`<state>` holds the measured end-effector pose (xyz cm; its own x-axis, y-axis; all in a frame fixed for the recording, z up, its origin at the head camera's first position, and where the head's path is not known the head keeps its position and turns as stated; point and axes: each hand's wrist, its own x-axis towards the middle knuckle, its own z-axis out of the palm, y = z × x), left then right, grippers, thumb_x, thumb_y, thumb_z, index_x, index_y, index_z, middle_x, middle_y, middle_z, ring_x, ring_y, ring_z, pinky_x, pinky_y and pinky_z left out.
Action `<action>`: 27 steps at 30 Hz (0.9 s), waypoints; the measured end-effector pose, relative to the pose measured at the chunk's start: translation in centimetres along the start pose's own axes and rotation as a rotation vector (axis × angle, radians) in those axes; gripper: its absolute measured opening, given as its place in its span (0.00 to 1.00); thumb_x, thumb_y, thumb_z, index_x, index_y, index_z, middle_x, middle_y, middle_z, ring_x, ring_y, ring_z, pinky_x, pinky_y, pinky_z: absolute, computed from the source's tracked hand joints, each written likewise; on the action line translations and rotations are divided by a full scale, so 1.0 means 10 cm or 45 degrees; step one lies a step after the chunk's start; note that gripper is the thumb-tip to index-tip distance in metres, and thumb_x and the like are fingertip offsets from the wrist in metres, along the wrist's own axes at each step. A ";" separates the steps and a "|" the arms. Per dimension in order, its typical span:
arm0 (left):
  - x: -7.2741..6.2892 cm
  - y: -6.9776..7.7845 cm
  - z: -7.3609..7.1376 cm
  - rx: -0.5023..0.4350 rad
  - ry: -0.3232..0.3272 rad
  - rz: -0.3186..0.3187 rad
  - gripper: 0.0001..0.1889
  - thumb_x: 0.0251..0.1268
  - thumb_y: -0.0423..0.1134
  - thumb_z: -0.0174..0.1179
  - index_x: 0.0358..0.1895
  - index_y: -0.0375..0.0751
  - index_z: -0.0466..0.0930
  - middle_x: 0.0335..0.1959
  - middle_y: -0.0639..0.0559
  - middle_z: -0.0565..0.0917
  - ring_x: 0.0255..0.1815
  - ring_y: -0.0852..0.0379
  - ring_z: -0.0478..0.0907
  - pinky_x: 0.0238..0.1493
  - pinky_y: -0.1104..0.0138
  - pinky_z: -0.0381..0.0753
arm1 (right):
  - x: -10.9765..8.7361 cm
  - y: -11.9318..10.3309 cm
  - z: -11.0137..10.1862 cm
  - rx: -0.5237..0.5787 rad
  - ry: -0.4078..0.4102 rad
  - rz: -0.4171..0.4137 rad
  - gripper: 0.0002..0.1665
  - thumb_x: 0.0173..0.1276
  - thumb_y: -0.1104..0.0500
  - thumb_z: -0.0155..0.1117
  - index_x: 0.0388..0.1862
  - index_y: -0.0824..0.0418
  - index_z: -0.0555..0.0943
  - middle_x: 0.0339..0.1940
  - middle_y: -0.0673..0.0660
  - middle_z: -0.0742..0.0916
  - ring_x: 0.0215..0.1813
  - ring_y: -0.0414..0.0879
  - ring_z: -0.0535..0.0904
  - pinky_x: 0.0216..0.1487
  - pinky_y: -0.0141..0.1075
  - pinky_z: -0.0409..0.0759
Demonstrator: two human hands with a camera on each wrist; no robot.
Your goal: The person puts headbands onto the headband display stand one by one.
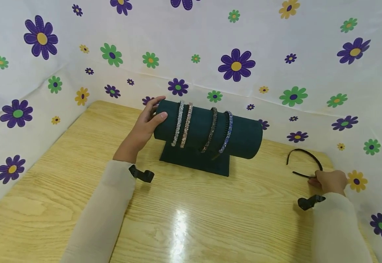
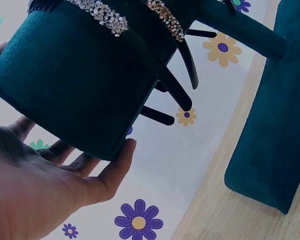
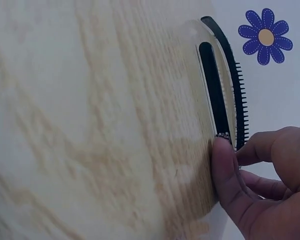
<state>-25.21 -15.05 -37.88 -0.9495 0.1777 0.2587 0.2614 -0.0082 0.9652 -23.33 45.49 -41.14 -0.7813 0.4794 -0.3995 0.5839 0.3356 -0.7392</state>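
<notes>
A dark green velvet headband stand (image 1: 243,137), a padded roll on a base, stands on the table. My left hand (image 1: 142,128) grips the roll's left end, thumb in front and fingers around the far side. Around the roll sit a silver glitter headband (image 1: 178,126), a rose-toned one (image 1: 186,126), a dark one (image 1: 210,129) and a blue one (image 1: 227,132). Off to the right, my right hand (image 1: 332,181) pinches a black toothed headband (image 3: 239,95) between thumb and fingers, low over the table. Glittery stones show beside the fingertips in the right wrist view.
The light wood table (image 1: 227,212) carries the stand and the separate headband. A white flower-printed cloth (image 1: 191,73) rises along the back and both sides, close behind the stand and beside the right hand.
</notes>
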 end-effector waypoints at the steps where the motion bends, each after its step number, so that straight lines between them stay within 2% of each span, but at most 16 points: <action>1: 0.00 0.00 0.00 0.001 0.000 0.000 0.31 0.80 0.47 0.51 0.82 0.59 0.54 0.71 0.43 0.65 0.66 0.42 0.72 0.67 0.47 0.77 | 0.00 0.01 0.00 0.021 -0.005 -0.001 0.44 0.76 0.56 0.51 0.76 0.84 0.48 0.12 0.45 0.84 0.21 0.38 0.87 0.32 0.24 0.83; 3: 0.00 0.00 0.00 0.006 -0.001 0.002 0.31 0.81 0.47 0.50 0.82 0.59 0.54 0.71 0.43 0.65 0.66 0.42 0.72 0.67 0.47 0.76 | 0.01 0.03 -0.01 0.092 -0.012 -0.004 0.43 0.76 0.58 0.50 0.76 0.84 0.47 0.12 0.46 0.84 0.20 0.40 0.86 0.27 0.26 0.84; 7: 0.00 0.00 0.01 0.008 -0.001 0.007 0.31 0.81 0.47 0.50 0.82 0.58 0.54 0.71 0.42 0.65 0.67 0.42 0.72 0.68 0.46 0.75 | 0.01 0.04 -0.01 0.190 0.005 0.036 0.43 0.76 0.59 0.51 0.77 0.83 0.46 0.12 0.48 0.84 0.20 0.40 0.86 0.28 0.30 0.86; 10: -0.01 0.00 0.01 0.008 0.000 0.008 0.31 0.81 0.47 0.50 0.82 0.58 0.54 0.71 0.42 0.65 0.67 0.42 0.72 0.68 0.45 0.75 | 0.01 0.04 -0.01 0.224 0.025 0.043 0.32 0.77 0.59 0.52 0.65 0.85 0.60 0.12 0.49 0.85 0.20 0.41 0.86 0.28 0.31 0.86; 13: 0.00 0.00 0.01 0.007 0.002 0.005 0.31 0.81 0.47 0.50 0.82 0.58 0.54 0.72 0.43 0.65 0.67 0.42 0.72 0.68 0.45 0.75 | 0.01 0.05 -0.03 0.239 0.027 0.033 0.17 0.77 0.59 0.52 0.48 0.75 0.69 0.13 0.50 0.85 0.20 0.42 0.87 0.27 0.30 0.85; 15: 0.00 0.00 0.01 0.009 0.004 0.004 0.31 0.81 0.47 0.51 0.82 0.59 0.55 0.72 0.43 0.65 0.68 0.42 0.72 0.69 0.45 0.74 | 0.00 0.05 -0.05 0.235 0.027 0.027 0.12 0.77 0.58 0.52 0.44 0.69 0.71 0.13 0.49 0.86 0.20 0.43 0.87 0.26 0.29 0.85; 20: 0.00 0.01 0.02 0.016 0.009 0.005 0.31 0.81 0.47 0.51 0.82 0.58 0.55 0.72 0.42 0.65 0.68 0.42 0.71 0.70 0.45 0.73 | -0.03 0.04 -0.07 0.280 0.042 -0.006 0.08 0.78 0.59 0.53 0.47 0.64 0.72 0.15 0.49 0.86 0.21 0.45 0.88 0.27 0.30 0.85; 22: -0.01 0.02 0.02 0.019 0.011 0.003 0.31 0.81 0.47 0.50 0.82 0.58 0.55 0.72 0.42 0.65 0.68 0.42 0.71 0.70 0.45 0.73 | -0.04 0.04 -0.07 0.290 0.055 -0.030 0.11 0.78 0.59 0.53 0.51 0.66 0.72 0.15 0.49 0.85 0.21 0.45 0.87 0.27 0.31 0.85; 25: -0.01 0.02 0.02 0.021 0.013 -0.002 0.31 0.81 0.47 0.51 0.82 0.58 0.55 0.72 0.42 0.65 0.68 0.41 0.71 0.70 0.44 0.73 | -0.06 0.02 -0.05 0.308 0.084 -0.050 0.23 0.78 0.59 0.53 0.66 0.71 0.69 0.15 0.47 0.85 0.21 0.44 0.87 0.27 0.32 0.86; 27: -0.01 0.02 0.02 0.025 0.013 -0.001 0.31 0.81 0.47 0.50 0.82 0.58 0.54 0.72 0.42 0.65 0.69 0.41 0.70 0.71 0.44 0.72 | -0.08 -0.01 -0.04 0.300 0.103 -0.059 0.33 0.79 0.59 0.53 0.76 0.73 0.62 0.15 0.46 0.84 0.20 0.42 0.86 0.26 0.30 0.85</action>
<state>-25.01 -14.87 -37.70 -0.9514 0.1678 0.2584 0.2639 0.0110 0.9645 -22.67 45.36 -40.56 -0.7804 0.5346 -0.3242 0.4729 0.1654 -0.8655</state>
